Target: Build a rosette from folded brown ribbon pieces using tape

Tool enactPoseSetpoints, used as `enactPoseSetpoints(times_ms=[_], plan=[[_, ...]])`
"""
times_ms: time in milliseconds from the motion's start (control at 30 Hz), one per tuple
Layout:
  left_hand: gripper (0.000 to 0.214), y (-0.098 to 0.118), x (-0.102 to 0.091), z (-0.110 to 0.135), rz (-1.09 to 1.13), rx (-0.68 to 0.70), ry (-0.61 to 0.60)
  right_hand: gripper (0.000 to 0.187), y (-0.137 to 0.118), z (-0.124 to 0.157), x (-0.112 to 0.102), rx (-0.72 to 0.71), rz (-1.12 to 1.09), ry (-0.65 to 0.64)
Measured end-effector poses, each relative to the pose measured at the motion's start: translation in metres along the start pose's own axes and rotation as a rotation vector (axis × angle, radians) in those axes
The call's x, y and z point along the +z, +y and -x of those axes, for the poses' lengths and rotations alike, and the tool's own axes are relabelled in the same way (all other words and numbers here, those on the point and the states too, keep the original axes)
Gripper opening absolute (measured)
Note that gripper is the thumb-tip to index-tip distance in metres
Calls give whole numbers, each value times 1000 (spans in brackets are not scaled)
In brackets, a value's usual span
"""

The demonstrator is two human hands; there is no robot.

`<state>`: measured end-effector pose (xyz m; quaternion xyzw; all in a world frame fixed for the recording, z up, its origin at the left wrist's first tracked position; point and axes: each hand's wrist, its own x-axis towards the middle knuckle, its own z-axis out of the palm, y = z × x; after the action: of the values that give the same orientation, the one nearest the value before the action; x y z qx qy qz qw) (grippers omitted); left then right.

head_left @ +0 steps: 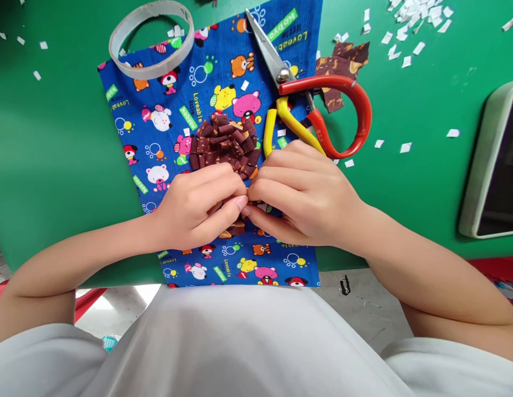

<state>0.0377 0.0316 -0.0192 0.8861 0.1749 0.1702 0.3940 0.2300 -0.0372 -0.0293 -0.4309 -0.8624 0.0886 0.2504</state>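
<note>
My left hand [202,204] and my right hand [304,196] meet with their fingertips pinched together over a blue cloth [157,146] printed with cartoon animals. What they pinch is hidden by the fingers. Just beyond the knuckles lies a heap of small dark-brown patterned pieces [223,140], some of them curled. Below the fingertips another brown piece [235,228] shows in part. Close to my right hand, scissors [341,82] with red handle loops and a yellow part lie with their blades pointing away from me.
A white roll ring [153,70] rests on the cloth's far left corner. Brown patterned scraps [333,99] lie beyond the scissors. Small white bits [422,16] are piled at the far right and scattered across the green table [45,165]. A white-framed dark device [498,165] sits at the right edge.
</note>
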Motion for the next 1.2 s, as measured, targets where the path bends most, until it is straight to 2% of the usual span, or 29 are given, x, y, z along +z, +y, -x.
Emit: enactPoseSetpoints(times_ms=[1200], plan=[[24, 1, 0, 0, 13, -56, -36, 23, 0, 0, -2, -4, 37, -22]])
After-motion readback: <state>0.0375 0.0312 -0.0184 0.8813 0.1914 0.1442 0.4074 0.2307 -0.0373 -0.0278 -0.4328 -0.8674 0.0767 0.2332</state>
